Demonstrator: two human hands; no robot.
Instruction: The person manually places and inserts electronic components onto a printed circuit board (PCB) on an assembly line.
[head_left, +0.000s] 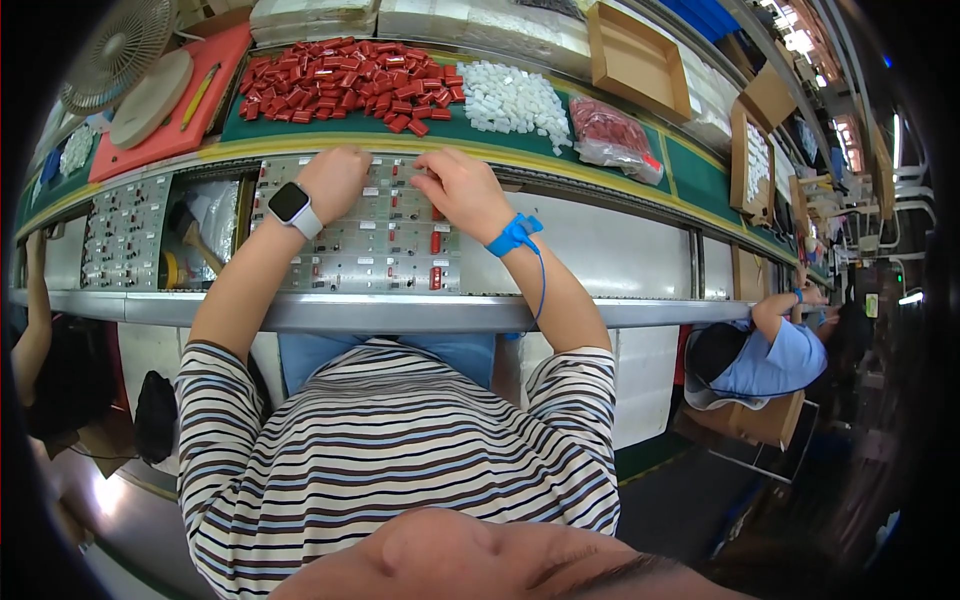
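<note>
Circuit panel point(368, 240), frame centre-left, looks stiff, its red parts point(436, 243) fragile; hold edges. Left hand point(338, 184) and right hand point(463, 190): grip cannot be told at this size.

No lettering can be read, apparently, in this view.

The left hand point(338, 182) shows its back, hiding most of its fingers and anything they may hold. Whatever sits at the fingertips of the right hand point(462, 188) is too small to tell. Both hands cover parts of the grey circuit panel point(365, 243), whose smallest components cannot be made out. The upper edge crops a fan point(118, 52); at far left, a co-worker's arm point(38, 290) runs into darkness. Far-right machinery blurs.
</note>
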